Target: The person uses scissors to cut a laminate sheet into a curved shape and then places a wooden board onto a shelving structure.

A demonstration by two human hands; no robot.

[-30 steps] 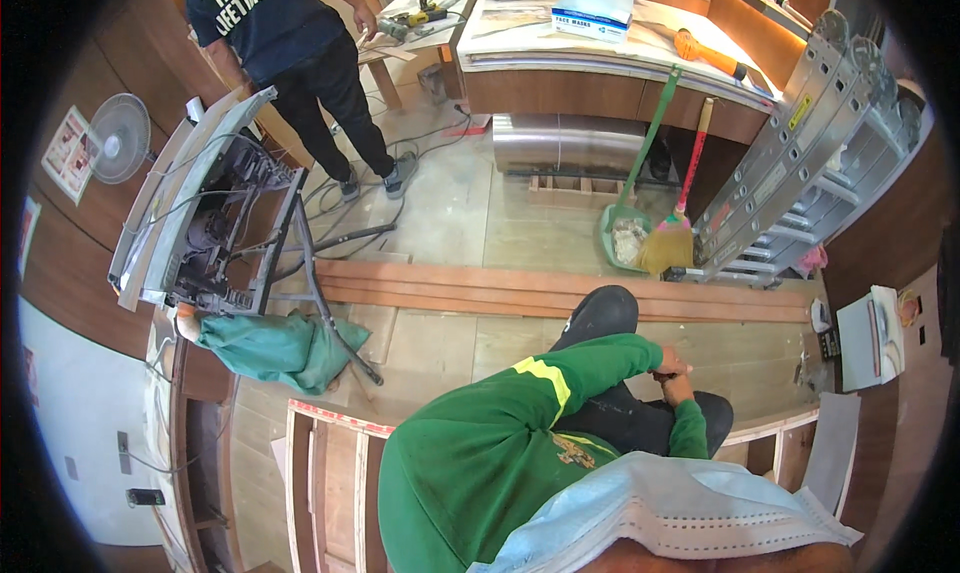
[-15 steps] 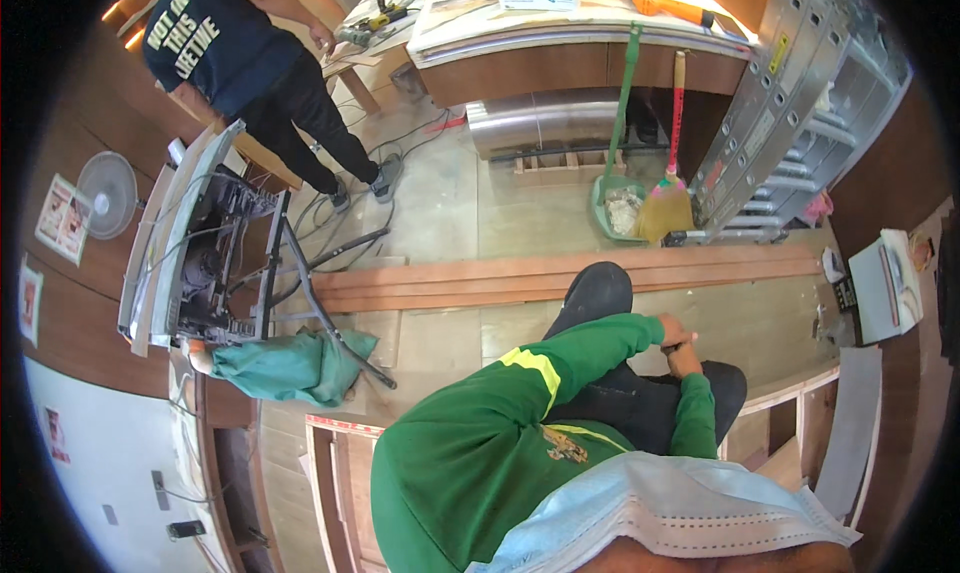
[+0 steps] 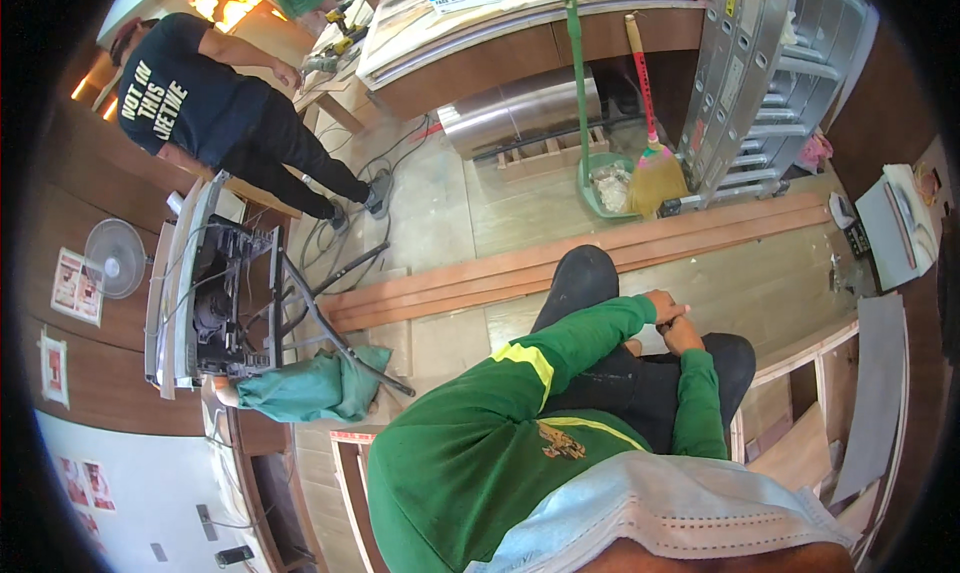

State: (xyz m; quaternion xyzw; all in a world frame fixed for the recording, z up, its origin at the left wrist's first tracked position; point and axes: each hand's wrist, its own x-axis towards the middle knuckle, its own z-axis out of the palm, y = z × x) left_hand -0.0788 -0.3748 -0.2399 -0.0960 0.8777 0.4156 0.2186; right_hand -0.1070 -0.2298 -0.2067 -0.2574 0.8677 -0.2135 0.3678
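My left hand point(image 3: 664, 307) and my right hand point(image 3: 684, 335) are brought together above my bent legs, in green sleeves. Fingers on both are curled in and touch at the knuckles. Whatever lies between them, if anything, is too small and covered to make out. My knees in dark trousers point(image 3: 590, 278) are just beyond and beside the hands. Past them, long reddish-brown wooden planks point(image 3: 450, 285) lie stacked across the floor, apart from my hands.
A machine on a folding stand point(image 3: 215, 293) has a green cloth bag point(image 3: 310, 388) below it. Beyond the planks are a dustpan of debris point(image 3: 588, 198), a broom point(image 3: 657, 178) and an aluminium ladder point(image 3: 745, 103). A co-worker point(image 3: 190, 83) stands far left. Open wooden framing point(image 3: 735, 435) is near right.
My view has shifted and tilted, so a second person's green clothing shows at the top. My hands stay together, with the fingers slightly rearranged.
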